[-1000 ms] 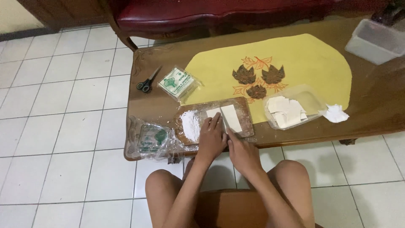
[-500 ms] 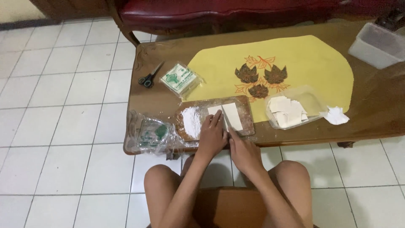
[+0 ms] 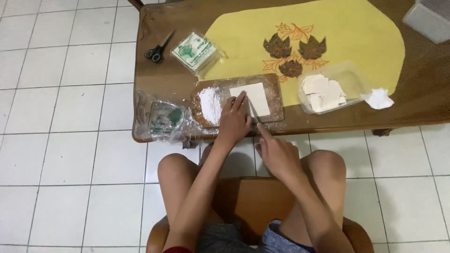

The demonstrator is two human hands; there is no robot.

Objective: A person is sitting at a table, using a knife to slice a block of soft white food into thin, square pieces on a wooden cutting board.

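A wooden board (image 3: 276,85) lies at the near edge of the brown table (image 3: 422,96). On it are a heap of white flour (image 3: 209,103) and a pale square dough sheet (image 3: 257,96). My left hand (image 3: 234,119) lies flat, its fingertips pressing the sheet's left edge. My right hand (image 3: 277,151) is just off the table's near edge with the index finger stretched out. It holds a thin knife (image 3: 253,111) whose blade lies along the sheet.
A clear tub (image 3: 350,75) of cut dough squares and a crumpled white tissue (image 3: 378,98) lie right of the board. A yellow leaf-print mat (image 3: 356,37), green-white packet (image 3: 194,50), scissors (image 3: 157,49), plastic bag (image 3: 164,119) and white box (image 3: 429,18) share the table. White floor tiles surround it.
My right hand has drawn back from the board toward my body, pulling the knife along the sheet. My left hand stays pressed on the sheet. The view has shifted closer.
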